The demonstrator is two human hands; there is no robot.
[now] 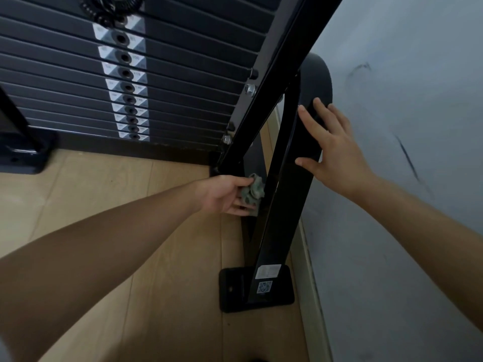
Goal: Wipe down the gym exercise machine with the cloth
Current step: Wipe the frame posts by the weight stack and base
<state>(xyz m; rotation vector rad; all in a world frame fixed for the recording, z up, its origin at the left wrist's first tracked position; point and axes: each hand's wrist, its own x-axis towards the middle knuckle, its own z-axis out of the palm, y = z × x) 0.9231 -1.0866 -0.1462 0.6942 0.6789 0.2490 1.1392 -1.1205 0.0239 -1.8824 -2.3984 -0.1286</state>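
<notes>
Clearance is tight on the R side. The black steel slanted strut (285, 205) of the gym machine stands just beside the grey-blue painted wall (407, 205). Only a narrow strip of light wooden plank floor (117, 218) and a pale skirting board (308, 257) lie btwn its black foot plate (227, 301) and the wall. A wedge-shaped gap opens btwn the strut and the black upright post (271, 69), narrowing toward the top. A broad stretch of floor lies L of the post, up to the stack's bottom edge.

The left hand (222, 195) reaches into that gap low down. Its thumb and fingers pinch a crumpled grey-green cloth (253, 190), which touches the strut's inner edge. The right hand (333, 150) is well apart from it, higher up. Its fingers are straight and spread, laid on the strut's outer face and gripping nothing.

The dark grey weight-plate stack (65, 82) has silver-white labels round its pin holes. 100 and 115 are readable; the other nos. are blurred. A white sticker (268, 271) and a QR code (264, 286) sit at the strut's bottom end, print too small to read. A silver hex bolt (250, 89) shows on the post.

The wall carries dark scuff marks (406, 155). The light is dim.
</notes>
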